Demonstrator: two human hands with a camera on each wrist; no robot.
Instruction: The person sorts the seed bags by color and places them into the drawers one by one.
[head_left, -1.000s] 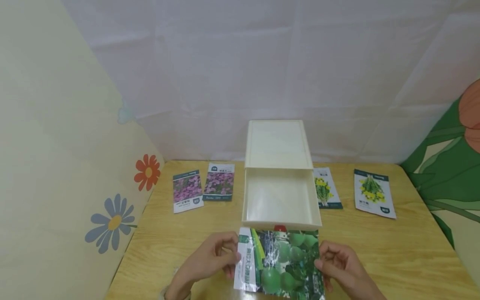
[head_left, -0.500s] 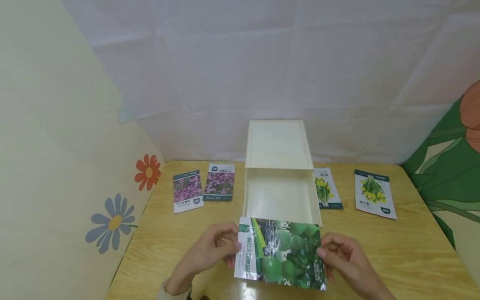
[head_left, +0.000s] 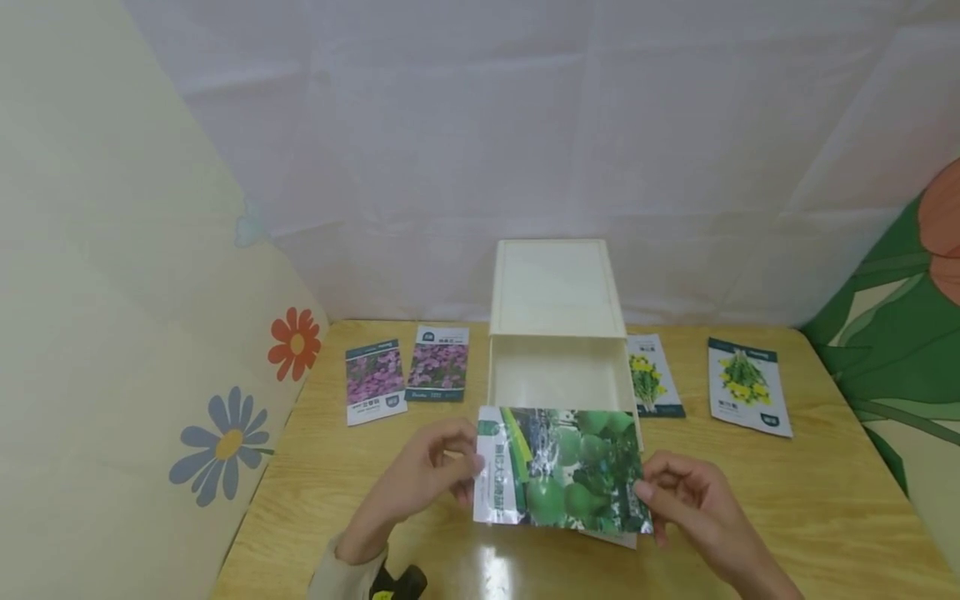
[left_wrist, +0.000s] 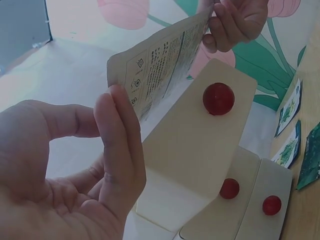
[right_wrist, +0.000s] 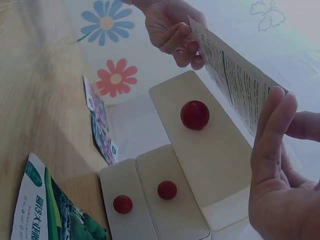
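Note:
Level with the open top drawer [head_left: 557, 367] of a cream drawer unit [head_left: 557, 287], both hands hold a glossy seed packet [head_left: 570, 467] printed with green round fruit. My left hand [head_left: 423, 475] pinches its left end between thumb and fingers. At the other end, my right hand [head_left: 693, 508] pinches the edge the same way. The packet hides the drawer's front part in the head view. Both wrist views show its printed back and the drawer front with a red knob [right_wrist: 195, 115] below it. A similar green seed packet [right_wrist: 37, 210] lies on the table, mostly hidden in the head view.
Two purple-flower seed packets [head_left: 375, 382] lie left of the unit. To its right are two yellow-flower packets [head_left: 742, 387], one partly behind the unit. Two lower drawers [left_wrist: 265, 200] with red knobs are shut. Painted walls and white cloth surround the wooden table [head_left: 825, 500].
Both hands have raised the green-fruit packet away from the body, from in front of the drawer to over its front edge. A corner of another packet now shows beneath it.

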